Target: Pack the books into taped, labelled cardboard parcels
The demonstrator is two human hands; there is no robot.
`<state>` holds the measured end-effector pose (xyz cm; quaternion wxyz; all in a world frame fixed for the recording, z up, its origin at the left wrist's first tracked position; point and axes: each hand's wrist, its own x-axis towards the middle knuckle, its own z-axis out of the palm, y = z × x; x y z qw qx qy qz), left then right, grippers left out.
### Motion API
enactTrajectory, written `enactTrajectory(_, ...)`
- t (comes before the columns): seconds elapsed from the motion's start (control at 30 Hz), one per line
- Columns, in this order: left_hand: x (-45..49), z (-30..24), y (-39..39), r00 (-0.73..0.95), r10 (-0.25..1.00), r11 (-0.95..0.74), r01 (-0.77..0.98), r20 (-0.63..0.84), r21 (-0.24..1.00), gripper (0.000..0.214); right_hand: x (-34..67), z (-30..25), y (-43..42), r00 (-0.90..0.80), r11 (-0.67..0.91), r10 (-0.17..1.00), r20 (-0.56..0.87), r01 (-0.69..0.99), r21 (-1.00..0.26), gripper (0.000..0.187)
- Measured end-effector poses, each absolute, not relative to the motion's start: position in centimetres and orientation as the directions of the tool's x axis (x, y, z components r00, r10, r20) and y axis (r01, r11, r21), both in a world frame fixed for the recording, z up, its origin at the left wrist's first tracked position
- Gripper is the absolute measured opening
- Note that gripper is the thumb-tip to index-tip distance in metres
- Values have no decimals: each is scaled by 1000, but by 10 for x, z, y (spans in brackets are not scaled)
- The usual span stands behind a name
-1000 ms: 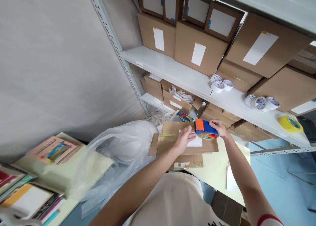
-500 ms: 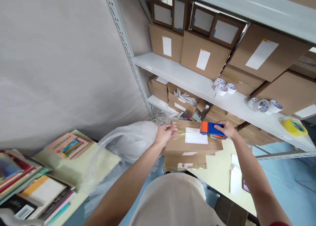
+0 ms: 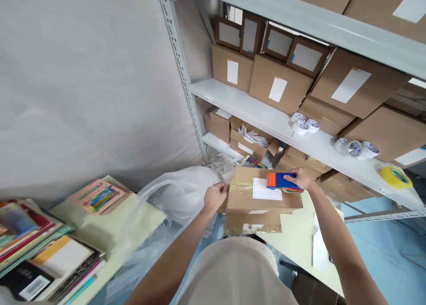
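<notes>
A closed cardboard box with a white label lies in front of me on top of another cardboard box. Clear tape shows along the upper box's left part. My right hand grips a blue and orange tape dispenser over the label's right part. At the box's left edge, my left hand has its fingers curled together by the end of the tape. Whether tape is between those fingers is hidden.
Shelves with cardboard boxes rise ahead, holding white tape rolls and a yellow tape roll. Stacked books lie at left. A translucent plastic bag bulges beside my left arm. Papers lie on the table at right.
My left hand has moved from the box's top to its left edge and slightly down. The tape dispenser has shifted a little left over the label. The view has tilted slightly.
</notes>
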<state>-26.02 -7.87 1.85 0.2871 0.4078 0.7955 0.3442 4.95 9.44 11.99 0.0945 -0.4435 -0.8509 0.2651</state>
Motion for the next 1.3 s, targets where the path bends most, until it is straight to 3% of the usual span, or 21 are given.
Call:
enactTrajectory(0.13,-259,11,-78,-522,834,513,619,-177,595,49,49,121,91,-578,477,815,-43,711,-516,41)
enactTrajectory(0.27,-253,-3,-75,-395,917,285,554,-55,782,65,50,123,89,-557,440,829,-49,704,-557,39)
enactTrajectory(0.37,-243,-2,-75,-231,971,182,577,-55,796,75,50,123,88,-552,426,831,-61,704,-568,38)
enactTrajectory(0.5,-238,29,-70,-38,997,-11,821,74,571,139,56,124,89,-582,443,810,-73,687,-576,43)
enactTrajectory(0.53,-239,38,-66,50,995,-89,866,92,493,147,58,125,89,-599,449,797,-79,674,-586,45)
enactTrajectory(0.67,-241,59,-52,230,972,-203,923,-47,327,139,62,128,91,-659,449,738,-148,642,-622,49)
enactTrajectory(1.0,-242,50,-48,131,983,-98,969,-131,228,138,111,133,121,-682,413,704,-197,619,-668,40)
enactTrajectory(1.3,-244,60,-44,88,977,-54,983,-195,174,140,204,79,162,-577,359,796,-184,695,-623,56)
